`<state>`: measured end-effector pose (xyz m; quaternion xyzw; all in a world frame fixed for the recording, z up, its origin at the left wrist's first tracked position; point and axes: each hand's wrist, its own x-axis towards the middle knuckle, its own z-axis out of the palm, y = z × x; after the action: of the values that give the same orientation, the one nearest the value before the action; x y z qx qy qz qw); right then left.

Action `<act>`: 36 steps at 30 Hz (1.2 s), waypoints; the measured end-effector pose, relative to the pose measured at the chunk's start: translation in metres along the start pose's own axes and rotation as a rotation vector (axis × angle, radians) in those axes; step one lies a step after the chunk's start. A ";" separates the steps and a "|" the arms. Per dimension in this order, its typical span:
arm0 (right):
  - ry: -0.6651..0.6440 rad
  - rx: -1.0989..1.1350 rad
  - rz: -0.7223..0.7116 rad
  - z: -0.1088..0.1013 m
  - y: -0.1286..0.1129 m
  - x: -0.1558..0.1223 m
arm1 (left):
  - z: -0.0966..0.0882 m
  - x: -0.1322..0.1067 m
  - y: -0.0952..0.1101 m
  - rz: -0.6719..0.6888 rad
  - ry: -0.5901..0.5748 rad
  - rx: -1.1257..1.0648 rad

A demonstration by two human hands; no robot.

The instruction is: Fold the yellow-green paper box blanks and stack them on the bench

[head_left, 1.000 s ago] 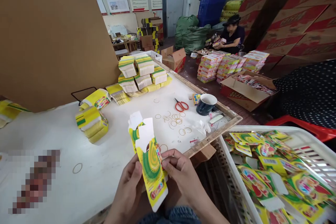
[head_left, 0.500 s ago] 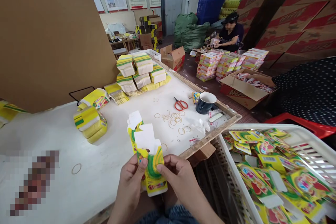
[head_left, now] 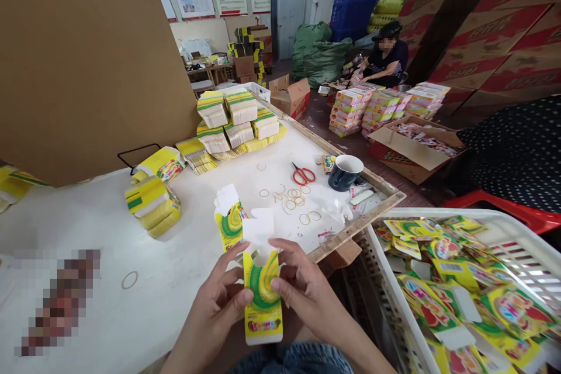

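Observation:
A small yellow and green candy carton (head_left: 263, 295) is upright between my two hands, its white top flap raised. My left hand (head_left: 225, 298) grips its left edge, thumb on the printed front. On the opposite edge, the fingers of my right hand (head_left: 302, 289) close around the carton, thumb also in front. Just behind it, a second carton (head_left: 231, 228) with white flaps lies on the table, apart from the held one. My fingertips behind the carton are partly hidden.
On the white table (head_left: 197, 269) are bundled flat cartons (head_left: 153, 204), stacked cartons (head_left: 239, 108), rubber bands (head_left: 293, 198), red-handled scissors (head_left: 303, 175) and a dark mug (head_left: 345, 173). A white basket (head_left: 397, 310) of cartons stands right. A co-worker (head_left: 388, 58) sits beyond.
The held carton has moved apart from the other carton, slightly down and right, and now faces me straighter. Both hands have shifted their hold up along its sides.

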<state>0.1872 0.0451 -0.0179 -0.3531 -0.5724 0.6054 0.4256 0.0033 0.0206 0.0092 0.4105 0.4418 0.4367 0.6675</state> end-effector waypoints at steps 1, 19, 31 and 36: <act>-0.039 0.014 0.003 -0.002 -0.001 0.000 | 0.001 -0.001 0.000 -0.009 -0.023 -0.026; 0.001 -0.155 -0.089 -0.018 -0.008 0.007 | 0.006 0.005 -0.012 0.102 0.106 0.184; 0.050 -0.534 0.089 -0.004 -0.001 0.012 | 0.011 0.003 -0.013 0.115 0.101 0.252; 0.139 -0.504 0.091 -0.001 0.007 0.011 | 0.014 0.003 -0.015 0.092 0.073 0.262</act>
<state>0.1837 0.0555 -0.0240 -0.5140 -0.6582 0.4365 0.3348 0.0211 0.0169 -0.0018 0.4978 0.4998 0.4203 0.5708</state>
